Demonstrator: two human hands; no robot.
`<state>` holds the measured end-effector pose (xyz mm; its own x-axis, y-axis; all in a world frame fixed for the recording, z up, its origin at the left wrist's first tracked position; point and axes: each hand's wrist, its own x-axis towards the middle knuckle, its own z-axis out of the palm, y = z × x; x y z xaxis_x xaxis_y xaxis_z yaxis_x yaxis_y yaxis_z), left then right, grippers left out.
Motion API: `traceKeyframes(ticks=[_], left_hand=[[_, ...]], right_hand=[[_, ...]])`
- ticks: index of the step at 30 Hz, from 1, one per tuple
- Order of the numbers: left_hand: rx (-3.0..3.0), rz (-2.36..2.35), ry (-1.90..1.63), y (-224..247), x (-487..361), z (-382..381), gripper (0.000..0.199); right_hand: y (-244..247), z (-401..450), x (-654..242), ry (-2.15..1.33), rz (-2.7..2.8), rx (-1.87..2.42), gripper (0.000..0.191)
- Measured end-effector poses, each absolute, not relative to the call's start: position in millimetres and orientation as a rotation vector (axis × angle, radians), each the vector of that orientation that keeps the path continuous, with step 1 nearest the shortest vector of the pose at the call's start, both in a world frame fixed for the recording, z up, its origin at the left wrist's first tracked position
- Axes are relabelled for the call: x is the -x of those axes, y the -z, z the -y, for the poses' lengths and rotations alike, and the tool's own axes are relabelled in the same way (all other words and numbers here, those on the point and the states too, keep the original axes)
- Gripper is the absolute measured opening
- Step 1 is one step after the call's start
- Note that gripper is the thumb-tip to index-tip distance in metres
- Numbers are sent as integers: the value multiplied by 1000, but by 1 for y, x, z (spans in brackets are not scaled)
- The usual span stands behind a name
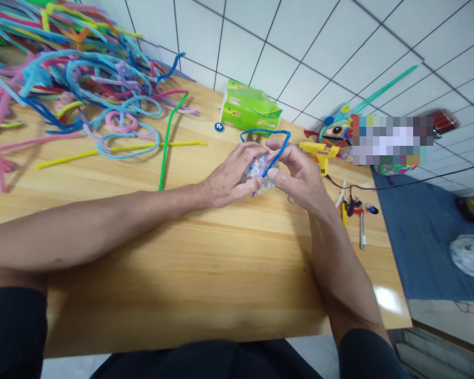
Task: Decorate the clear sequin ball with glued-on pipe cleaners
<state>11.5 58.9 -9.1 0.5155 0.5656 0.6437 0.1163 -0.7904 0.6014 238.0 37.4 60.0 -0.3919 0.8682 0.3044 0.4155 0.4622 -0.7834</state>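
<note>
My left hand is closed around a small clear plastic object with purple and whitish parts; its exact kind is hidden by the fingers. A blue pipe cleaner loops up from this object and bends over at the top. My right hand pinches the blue pipe cleaner close to the clear object. Both hands meet above the wooden table, near its back. A small metal loop shows under the right hand.
Many pipe cleaners lie heaped at back left, with a green one and a yellow one apart. Behind my hands stands a green tissue pack. A yellow glue gun, its cord and a utility knife are at right.
</note>
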Motion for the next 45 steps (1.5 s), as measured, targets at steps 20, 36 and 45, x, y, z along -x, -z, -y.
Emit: traceKeyframes(ticks=[20, 36, 45], left_hand=[[-2088, -825, -1131, 6, -11, -73, 58], [-2114, -825, -1155, 9, -12, -73, 58], [-2124, -800, -1171, 10, -12, -74, 58]], right_hand=[[-57, -35, -234, -294, 2205, 1109, 45], [-56, -30, -230, -302, 2254, 1085, 52], [-55, -30, -231, -266, 2275, 1072, 54]])
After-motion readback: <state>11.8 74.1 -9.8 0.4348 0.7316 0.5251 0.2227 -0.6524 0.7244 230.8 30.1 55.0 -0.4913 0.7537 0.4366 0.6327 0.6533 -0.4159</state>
